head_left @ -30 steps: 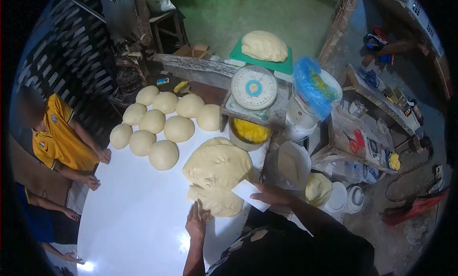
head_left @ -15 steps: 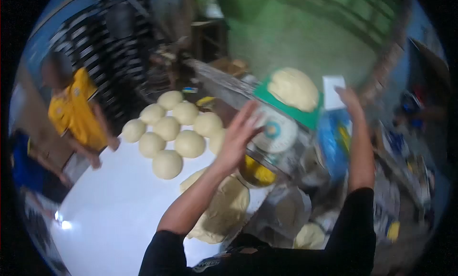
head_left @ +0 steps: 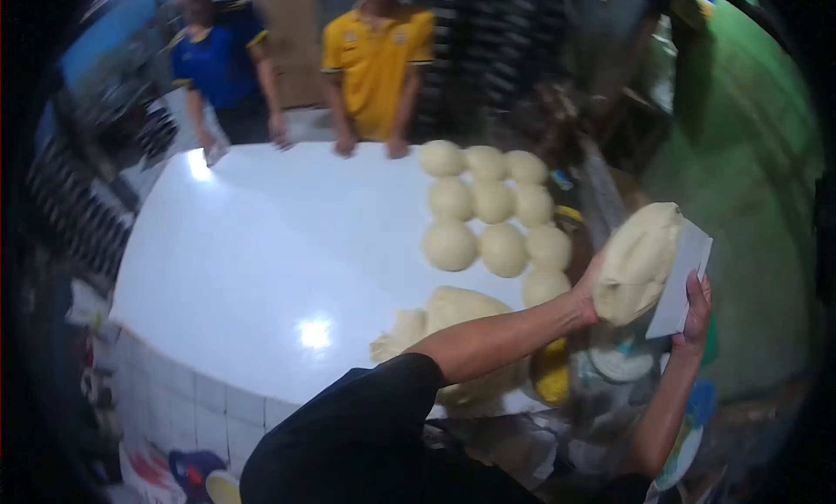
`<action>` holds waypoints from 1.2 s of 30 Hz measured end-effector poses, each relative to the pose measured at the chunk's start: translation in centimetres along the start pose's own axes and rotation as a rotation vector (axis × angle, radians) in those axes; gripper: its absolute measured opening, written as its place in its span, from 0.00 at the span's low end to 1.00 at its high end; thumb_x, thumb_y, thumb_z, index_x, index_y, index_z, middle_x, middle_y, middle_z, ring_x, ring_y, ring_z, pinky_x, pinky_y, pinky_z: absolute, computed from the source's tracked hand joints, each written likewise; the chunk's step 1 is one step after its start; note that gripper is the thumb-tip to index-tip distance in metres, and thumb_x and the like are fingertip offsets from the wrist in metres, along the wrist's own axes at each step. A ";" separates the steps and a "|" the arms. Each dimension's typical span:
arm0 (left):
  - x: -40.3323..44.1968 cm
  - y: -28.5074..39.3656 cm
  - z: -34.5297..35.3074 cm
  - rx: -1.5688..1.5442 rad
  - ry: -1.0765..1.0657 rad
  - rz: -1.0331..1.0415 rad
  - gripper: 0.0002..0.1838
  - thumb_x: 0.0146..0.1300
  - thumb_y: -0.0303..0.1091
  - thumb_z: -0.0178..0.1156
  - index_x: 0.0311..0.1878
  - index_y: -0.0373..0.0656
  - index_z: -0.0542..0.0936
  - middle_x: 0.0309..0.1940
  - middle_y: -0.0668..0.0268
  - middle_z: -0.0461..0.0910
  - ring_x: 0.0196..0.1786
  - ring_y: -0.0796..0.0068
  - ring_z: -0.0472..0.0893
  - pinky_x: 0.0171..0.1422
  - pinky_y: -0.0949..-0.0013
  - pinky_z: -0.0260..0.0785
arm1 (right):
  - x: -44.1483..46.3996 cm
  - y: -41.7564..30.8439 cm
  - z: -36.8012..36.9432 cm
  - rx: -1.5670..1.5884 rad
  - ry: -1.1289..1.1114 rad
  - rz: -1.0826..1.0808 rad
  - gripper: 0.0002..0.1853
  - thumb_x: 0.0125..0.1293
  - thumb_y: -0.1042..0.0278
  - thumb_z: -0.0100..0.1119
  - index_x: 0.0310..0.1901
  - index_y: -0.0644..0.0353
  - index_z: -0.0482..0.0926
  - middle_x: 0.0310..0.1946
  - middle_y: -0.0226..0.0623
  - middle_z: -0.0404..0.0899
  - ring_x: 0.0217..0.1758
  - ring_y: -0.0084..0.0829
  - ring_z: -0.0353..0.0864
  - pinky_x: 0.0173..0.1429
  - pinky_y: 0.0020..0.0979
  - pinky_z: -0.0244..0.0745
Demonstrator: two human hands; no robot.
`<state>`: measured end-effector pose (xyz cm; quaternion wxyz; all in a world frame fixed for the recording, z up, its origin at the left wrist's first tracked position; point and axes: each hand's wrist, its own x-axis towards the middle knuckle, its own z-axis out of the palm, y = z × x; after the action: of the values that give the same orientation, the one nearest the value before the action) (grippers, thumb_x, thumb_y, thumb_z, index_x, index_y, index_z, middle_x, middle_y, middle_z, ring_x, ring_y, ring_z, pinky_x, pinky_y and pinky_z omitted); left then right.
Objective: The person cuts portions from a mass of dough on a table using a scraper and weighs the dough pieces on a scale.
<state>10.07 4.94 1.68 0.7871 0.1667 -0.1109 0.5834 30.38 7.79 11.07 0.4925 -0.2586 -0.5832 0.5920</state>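
A large pale lump of dough (head_left: 640, 265) is up off the scale, its left side in my left hand (head_left: 590, 288). My right hand (head_left: 695, 311) grips a flat white dough scraper (head_left: 679, 278), which lies against the dough's right side. Just below is the round dial of the scale (head_left: 623, 362), partly hidden by the arms. Several smooth dough balls (head_left: 494, 201) sit grouped on the white table (head_left: 261, 243). A larger, uneven mass of dough (head_left: 457, 305) rests near the table's front edge, partly behind my left forearm.
Two people stand at the table's far side, one in a yellow shirt (head_left: 379, 69), one in a blue shirt (head_left: 219, 64); their hands are at its edge. A bowl with something yellow (head_left: 551, 378) stands beside the scale. A green wall (head_left: 749, 199) rises at right.
The dough on the scale has been lifted off, now between my left hand and the scraper. My left hand was empty before. The view has turned left.
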 end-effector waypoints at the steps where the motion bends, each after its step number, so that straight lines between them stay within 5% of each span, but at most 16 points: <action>1: -3.4 2.9 -1.2 -0.006 0.009 0.037 0.39 0.79 0.66 0.42 0.80 0.47 0.62 0.77 0.61 0.67 0.76 0.64 0.69 0.80 0.51 0.62 | -0.2 1.1 3.6 0.128 -0.045 0.042 0.27 0.76 0.65 0.60 0.72 0.66 0.69 0.59 0.40 0.82 0.59 0.34 0.84 0.64 0.35 0.77; 5: -21.4 16.1 -8.8 -0.002 0.071 0.154 0.36 0.80 0.61 0.45 0.78 0.44 0.65 0.71 0.58 0.73 0.70 0.62 0.76 0.76 0.52 0.70 | -3.5 8.8 11.3 0.139 -0.076 0.285 0.26 0.75 0.61 0.63 0.68 0.63 0.72 0.54 0.38 0.84 0.52 0.30 0.85 0.59 0.34 0.80; 8: -37.0 28.1 -7.4 0.311 0.303 0.368 0.32 0.81 0.56 0.47 0.76 0.42 0.67 0.68 0.55 0.76 0.66 0.58 0.81 0.71 0.52 0.75 | -8.6 17.8 15.7 0.097 -0.041 0.492 0.23 0.72 0.64 0.67 0.65 0.60 0.76 0.52 0.34 0.85 0.50 0.27 0.85 0.57 0.33 0.81; 9: -41.5 31.9 -8.6 0.633 0.779 0.490 0.31 0.82 0.54 0.46 0.76 0.41 0.67 0.67 0.54 0.77 0.64 0.55 0.82 0.69 0.51 0.76 | -10.2 21.3 15.9 0.053 -0.075 0.537 0.22 0.72 0.64 0.67 0.64 0.60 0.77 0.52 0.34 0.86 0.50 0.26 0.85 0.58 0.33 0.81; 10: -45.6 34.3 -9.0 1.083 1.008 0.545 0.35 0.78 0.57 0.53 0.75 0.39 0.67 0.65 0.49 0.77 0.64 0.53 0.81 0.67 0.51 0.77 | -11.6 22.8 17.5 -0.075 -0.106 0.594 0.21 0.72 0.64 0.68 0.63 0.61 0.78 0.51 0.34 0.86 0.51 0.26 0.85 0.58 0.34 0.81; 11: -50.6 37.5 -11.3 1.486 1.376 0.335 0.39 0.74 0.58 0.58 0.75 0.37 0.67 0.65 0.47 0.77 0.65 0.51 0.80 0.68 0.50 0.75 | -12.8 24.4 18.6 -0.150 -0.126 0.632 0.21 0.72 0.64 0.68 0.62 0.61 0.79 0.51 0.34 0.86 0.51 0.27 0.85 0.58 0.35 0.80; 13: -54.4 37.5 -14.9 1.848 1.743 0.039 0.43 0.70 0.59 0.63 0.75 0.36 0.66 0.65 0.45 0.76 0.65 0.48 0.79 0.69 0.50 0.74 | -15.1 28.2 19.8 -0.435 -0.176 0.560 0.20 0.72 0.63 0.67 0.60 0.63 0.80 0.50 0.37 0.87 0.51 0.31 0.86 0.58 0.37 0.81; 16: -46.2 27.9 -16.5 2.142 1.290 -0.108 0.56 0.56 0.63 0.73 0.77 0.33 0.64 0.74 0.42 0.68 0.73 0.42 0.71 0.77 0.47 0.63 | -16.1 31.9 21.8 -0.864 -0.211 0.366 0.20 0.72 0.61 0.64 0.58 0.66 0.81 0.49 0.44 0.88 0.49 0.43 0.88 0.55 0.41 0.82; 19: -38.3 16.1 -17.4 1.961 0.952 -0.474 0.64 0.51 0.66 0.76 0.80 0.32 0.58 0.77 0.40 0.62 0.78 0.44 0.66 0.82 0.50 0.59 | -15.7 36.0 23.7 -1.172 -0.252 0.229 0.18 0.71 0.61 0.62 0.55 0.65 0.82 0.47 0.49 0.87 0.47 0.52 0.88 0.50 0.46 0.83; 22: -37.6 11.4 -19.3 2.071 1.047 -0.425 0.55 0.54 0.63 0.75 0.75 0.34 0.65 0.73 0.41 0.69 0.72 0.46 0.74 0.73 0.49 0.68 | -15.3 40.1 25.4 -1.311 -0.310 0.121 0.14 0.70 0.62 0.62 0.48 0.64 0.82 0.39 0.50 0.86 0.42 0.55 0.86 0.46 0.50 0.82; 26: -40.3 11.7 -19.4 1.713 1.226 -0.389 0.35 0.62 0.55 0.70 0.64 0.39 0.78 0.56 0.47 0.84 0.57 0.52 0.85 0.61 0.52 0.77 | -14.7 45.9 27.8 -1.313 -0.311 -0.010 0.10 0.69 0.63 0.62 0.41 0.62 0.80 0.33 0.48 0.84 0.36 0.56 0.84 0.43 0.54 0.79; 28: -42.6 11.2 -18.1 1.635 1.281 -0.424 0.29 0.65 0.52 0.68 0.60 0.39 0.81 0.50 0.49 0.87 0.52 0.54 0.87 0.58 0.53 0.78 | -12.5 46.3 29.4 -1.348 -0.348 0.054 0.12 0.69 0.63 0.63 0.44 0.64 0.81 0.41 0.52 0.86 0.39 0.56 0.86 0.44 0.51 0.81; 30: -45.9 9.6 -16.5 1.469 1.241 -0.072 0.25 0.67 0.46 0.68 0.59 0.37 0.81 0.46 0.51 0.88 0.50 0.57 0.88 0.58 0.56 0.78 | -10.5 46.4 30.1 -1.363 -0.251 0.319 0.12 0.69 0.61 0.63 0.39 0.63 0.83 0.39 0.52 0.86 0.43 0.55 0.87 0.45 0.51 0.82; 31: -47.2 9.3 -16.0 1.500 1.215 -0.073 0.25 0.67 0.46 0.68 0.59 0.37 0.81 0.46 0.51 0.88 0.50 0.57 0.88 0.58 0.56 0.78 | -10.1 45.9 29.9 -1.352 -0.217 0.308 0.12 0.69 0.61 0.63 0.39 0.63 0.83 0.39 0.52 0.86 0.43 0.55 0.87 0.45 0.51 0.82; 33: -49.6 8.9 -15.4 1.465 1.293 0.092 0.23 0.67 0.42 0.69 0.58 0.35 0.81 0.47 0.53 0.88 0.50 0.64 0.88 0.56 0.60 0.79 | -10.3 44.7 28.2 -0.476 0.057 0.555 0.15 0.69 0.58 0.65 0.39 0.65 0.84 0.40 0.56 0.86 0.46 0.57 0.86 0.50 0.51 0.81; 36: -51.2 8.6 -15.4 1.311 1.319 0.073 0.23 0.68 0.43 0.69 0.57 0.34 0.80 0.44 0.50 0.88 0.47 0.62 0.88 0.53 0.59 0.79 | -14.9 40.0 24.4 -0.982 -0.207 0.364 0.15 0.70 0.58 0.64 0.40 0.64 0.84 0.39 0.56 0.86 0.48 0.57 0.86 0.53 0.50 0.80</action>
<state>-13.54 -31.93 -30.23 0.4207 0.2090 0.7054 0.5308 3.28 -9.38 -26.22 0.1428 -0.4960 -0.7828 0.3476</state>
